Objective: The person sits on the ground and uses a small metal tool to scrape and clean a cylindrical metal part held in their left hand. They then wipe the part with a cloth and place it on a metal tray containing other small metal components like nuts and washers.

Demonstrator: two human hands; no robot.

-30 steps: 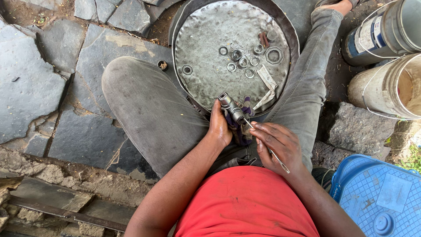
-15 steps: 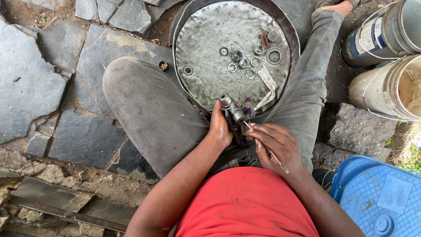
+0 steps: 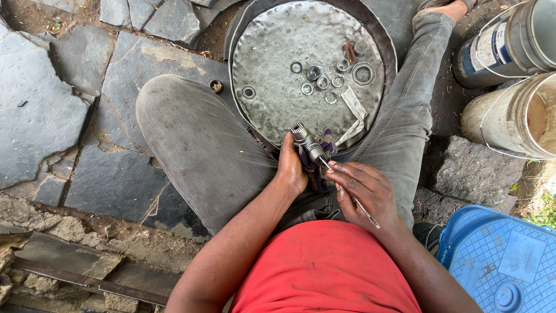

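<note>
I sit on stone paving with a round dented metal pan (image 3: pixel 272 110) between my legs. My left hand (image 3: pixel 291 168) grips a small metal shaft with a splined end (image 3: pixel 305 140), wrapped in a purple rag (image 3: pixel 322 169), just over the pan's near rim. My right hand (image 3: pixel 366 191) holds a thin metal tool (image 3: pixel 360 207) whose tip touches the shaft. In the pan lie several washers, nuts and rings (image 3: pixel 330 75) and a strip of pale paper (image 3: pixel 354 113).
A small cap-like piece (image 3: pixel 216 86) lies on the stone left of the pan. Two buckets (image 3: pixel 509 40) (image 3: pixel 515 119) stand at the right, a rock (image 3: pixel 472 165) below them. A blue plastic crate (image 3: pixel 501 261) sits at the lower right.
Both hands stay in the same place on the shaft and tool; only slight finger movement shows.
</note>
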